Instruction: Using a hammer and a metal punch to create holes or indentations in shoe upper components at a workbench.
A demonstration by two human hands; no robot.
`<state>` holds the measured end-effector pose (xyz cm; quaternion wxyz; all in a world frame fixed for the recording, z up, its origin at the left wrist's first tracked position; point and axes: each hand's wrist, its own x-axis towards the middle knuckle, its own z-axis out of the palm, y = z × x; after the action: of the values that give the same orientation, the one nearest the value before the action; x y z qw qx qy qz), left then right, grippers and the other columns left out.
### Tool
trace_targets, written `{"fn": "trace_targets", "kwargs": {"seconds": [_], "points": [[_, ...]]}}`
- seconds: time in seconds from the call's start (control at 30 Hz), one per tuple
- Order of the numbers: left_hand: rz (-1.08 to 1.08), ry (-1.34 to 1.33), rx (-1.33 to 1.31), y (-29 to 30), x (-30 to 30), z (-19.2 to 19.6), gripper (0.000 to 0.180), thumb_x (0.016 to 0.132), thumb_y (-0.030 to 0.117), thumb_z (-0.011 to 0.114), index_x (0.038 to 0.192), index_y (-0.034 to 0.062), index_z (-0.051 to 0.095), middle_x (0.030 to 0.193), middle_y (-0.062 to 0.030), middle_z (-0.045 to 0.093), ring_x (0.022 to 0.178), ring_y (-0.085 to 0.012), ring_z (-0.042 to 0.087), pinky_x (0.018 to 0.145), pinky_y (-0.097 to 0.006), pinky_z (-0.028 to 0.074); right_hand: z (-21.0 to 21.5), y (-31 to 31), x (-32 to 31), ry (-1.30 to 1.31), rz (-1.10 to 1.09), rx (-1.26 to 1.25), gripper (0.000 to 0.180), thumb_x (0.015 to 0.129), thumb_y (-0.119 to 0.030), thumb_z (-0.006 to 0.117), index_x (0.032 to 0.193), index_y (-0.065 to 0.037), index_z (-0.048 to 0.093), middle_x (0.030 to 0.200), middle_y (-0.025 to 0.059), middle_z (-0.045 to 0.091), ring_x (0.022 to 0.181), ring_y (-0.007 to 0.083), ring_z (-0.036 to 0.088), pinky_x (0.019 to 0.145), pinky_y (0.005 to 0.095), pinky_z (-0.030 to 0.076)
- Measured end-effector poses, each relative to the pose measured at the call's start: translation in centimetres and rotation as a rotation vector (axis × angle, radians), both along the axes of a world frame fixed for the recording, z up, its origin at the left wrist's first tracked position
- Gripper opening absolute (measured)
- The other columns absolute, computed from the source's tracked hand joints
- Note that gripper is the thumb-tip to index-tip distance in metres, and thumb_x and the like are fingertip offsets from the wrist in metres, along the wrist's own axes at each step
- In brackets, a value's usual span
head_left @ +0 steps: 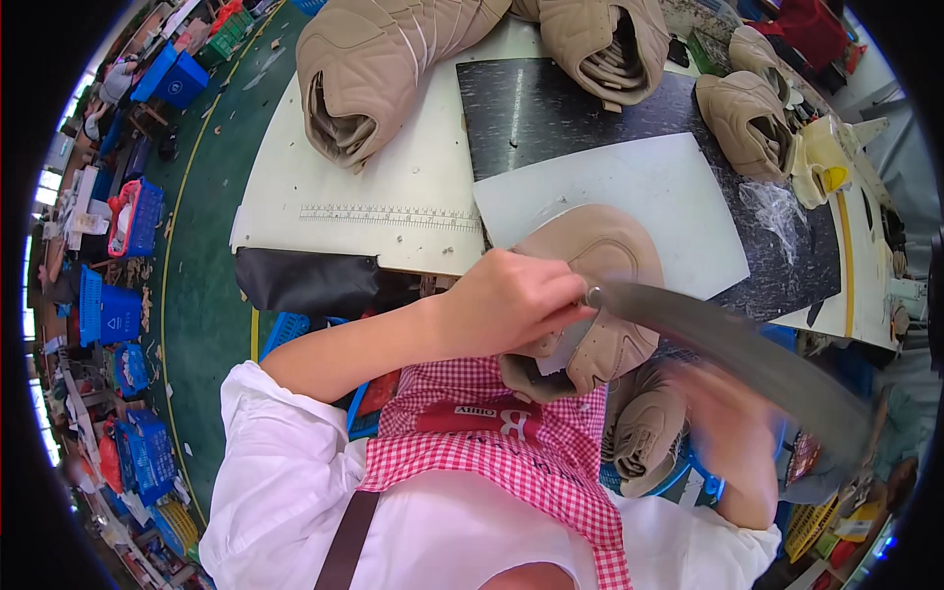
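My left hand [511,305] clamped on beige shoe [600,295] over bench [393,187], right hand [733,423] blurred, its grip I couldn't tell, lace [728,339] stretched between.

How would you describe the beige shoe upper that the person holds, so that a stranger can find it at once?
Start at the pale worktable and go to the white sheet on the black mat. At that sheet's near edge, the left hand grips one beige shoe upper. Unlike the other beige uppers, stacked at the table's far side or piled by the lap, it alone is held, with a blurred dark strip sweeping from it.
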<state>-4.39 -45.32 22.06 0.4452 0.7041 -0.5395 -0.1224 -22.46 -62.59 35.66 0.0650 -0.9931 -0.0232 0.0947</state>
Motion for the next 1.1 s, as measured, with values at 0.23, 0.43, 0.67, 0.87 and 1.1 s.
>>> {"fn": "trace_targets", "kwargs": {"seconds": [0.23,0.43,0.67,0.87,1.1], "points": [[0.125,0.846,-0.119,0.8,0.9,-1.1,0.017,0.086,0.014,0.059,0.088,-0.0024,0.061,0.076,-0.0024,0.063,0.07,-0.0093,0.062,0.063,-0.022,0.051,-5.9,-1.8,-1.4,-0.663,-0.545,0.673,0.021,0.079,-0.018,0.066,0.091,-0.003,0.057,0.079,0.0075,0.054,0.062,0.0159,0.051,0.057,0.0269,0.041],[-0.017,-0.126,0.089,-0.8,0.1,0.8,0.021,0.085,0.015,0.06,0.093,-0.0041,0.059,0.081,-0.0078,0.064,0.073,-0.0077,0.062,0.062,-0.022,0.05,-2.8,-2.5,-4.4,-0.989,-0.165,1.321,0.023,0.08,-0.019,0.064,0.079,-0.001,0.05,0.072,0.0143,0.055,0.059,0.0249,0.053,0.054,0.0372,0.043],[0.098,0.807,-0.068,0.3,1.0,-0.3,0.013,0.087,0.012,0.056,0.088,-0.0011,0.058,0.084,-0.0068,0.063,0.077,-0.0129,0.062,0.067,-0.026,0.051,-10.5,-0.9,0.0,-0.508,-0.468,0.535,0.026,0.077,-0.014,0.068,0.092,0.001,0.054,0.076,0.0128,0.056,0.068,0.0222,0.056,0.061,0.0306,0.043],[-0.26,0.288,0.126,0.7,-2.6,0.2,0.007,0.083,0.005,0.06,0.085,-0.0015,0.061,0.077,-0.0051,0.063,0.066,-0.0096,0.061,0.061,-0.023,0.05,-13.5,-1.1,3.8,-0.47,-0.523,0.521,0.036,0.068,-0.013,0.076,0.092,0.0,0.052,0.08,0.0094,0.06,0.07,0.016,0.057,0.063,0.0272,0.045],[-0.21,0.646,0.084,0.5,-2.6,-0.7,0.009,0.084,0.005,0.058,0.087,-0.0025,0.061,0.077,-0.0055,0.064,0.068,-0.0078,0.061,0.062,-0.021,0.05,-11.0,-0.4,7.5,-0.283,-0.522,0.776,0.038,0.063,-0.009,0.075,0.09,-0.001,0.05,0.076,0.0076,0.061,0.066,0.015,0.056,0.063,0.0289,0.045]]}}
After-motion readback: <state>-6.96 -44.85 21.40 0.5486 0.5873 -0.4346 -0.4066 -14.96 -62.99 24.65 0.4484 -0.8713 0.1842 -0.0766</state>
